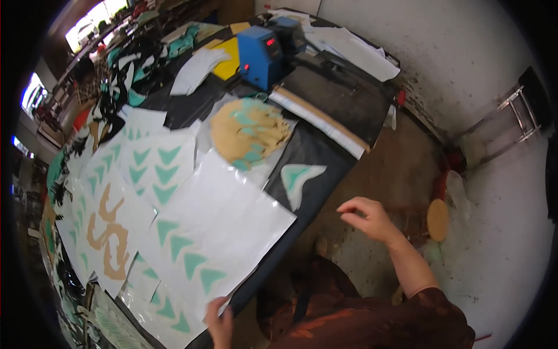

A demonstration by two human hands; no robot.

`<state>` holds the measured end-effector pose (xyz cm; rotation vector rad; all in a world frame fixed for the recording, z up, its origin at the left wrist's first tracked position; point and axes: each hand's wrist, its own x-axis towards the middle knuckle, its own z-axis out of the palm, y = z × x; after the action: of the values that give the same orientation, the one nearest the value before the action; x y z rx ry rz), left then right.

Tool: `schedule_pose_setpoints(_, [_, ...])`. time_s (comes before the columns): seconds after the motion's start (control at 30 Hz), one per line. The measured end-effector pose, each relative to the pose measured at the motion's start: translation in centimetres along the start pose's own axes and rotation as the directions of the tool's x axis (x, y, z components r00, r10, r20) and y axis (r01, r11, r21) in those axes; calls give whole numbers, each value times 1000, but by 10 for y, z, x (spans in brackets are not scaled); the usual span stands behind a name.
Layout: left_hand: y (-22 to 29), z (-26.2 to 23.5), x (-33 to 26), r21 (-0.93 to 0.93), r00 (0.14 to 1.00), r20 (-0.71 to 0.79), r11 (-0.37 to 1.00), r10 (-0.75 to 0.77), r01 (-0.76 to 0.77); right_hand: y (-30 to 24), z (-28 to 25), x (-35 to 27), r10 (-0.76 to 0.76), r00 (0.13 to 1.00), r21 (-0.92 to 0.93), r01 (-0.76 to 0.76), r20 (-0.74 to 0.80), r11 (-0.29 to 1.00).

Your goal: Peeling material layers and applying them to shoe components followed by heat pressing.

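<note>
The large white sheet (218, 230) printed with a few teal arrowhead shapes lies at the near edge of the long dark worktable (325, 157), its lower corner reaching the table's rim. The left hand (220, 323) rests on that lower corner, fingers laid flat on the paper and only partly in view at the bottom of the picture; whether it pinches the sheet cannot be told. The right hand (367, 218) hangs in the air off the table's edge, over the brown floor, fingers loosely curled and a little apart, holding nothing.

Under and beside the sheet lie more white sheets with rows of teal arrowheads (154, 166), overlapping one another, and one sheet with a tan cut-out figure (109, 235). Just beyond the large sheet sits a heap of tan and teal cut pieces (250, 131) on clear film. To the right of the heap a single teal-and-white curved piece (299, 177) lies alone on the dark table top. Further back a long white strip with a brown edge (319, 119) runs across the table, and behind it stands a blue machine with a red display (261, 55), beside a yellow sheet (228, 58). A round tan disc (437, 219) stands on the floor near the wall.
</note>
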<state>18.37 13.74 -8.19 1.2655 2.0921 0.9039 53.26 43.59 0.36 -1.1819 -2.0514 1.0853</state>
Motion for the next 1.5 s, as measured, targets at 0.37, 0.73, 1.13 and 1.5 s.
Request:
schedule_pose_setpoints(0.37, [282, 209, 139, -217, 627, 621, 872, 470, -439, 115, -290, 90, -328, 857, -539, 72, -398, 840])
schedule_pose_setpoints(0.73, [503, 358, 322, -72, 508, 150, 522, 848, -850, 210, -370, 211, -503, 843, -803, 428, 189, 415])
schedule_pose_setpoints(1.13, [533, 455, 356, 438, 804, 263, 677, 533, -592, 234, -388, 283, -689, 358, -370, 919, 630, 140])
schedule_pose_setpoints(1.5, [789, 201, 389, 727, 922, -22, 639, 387, -251, -45, -504, 415, -869, 182, -571, 810, 460, -133])
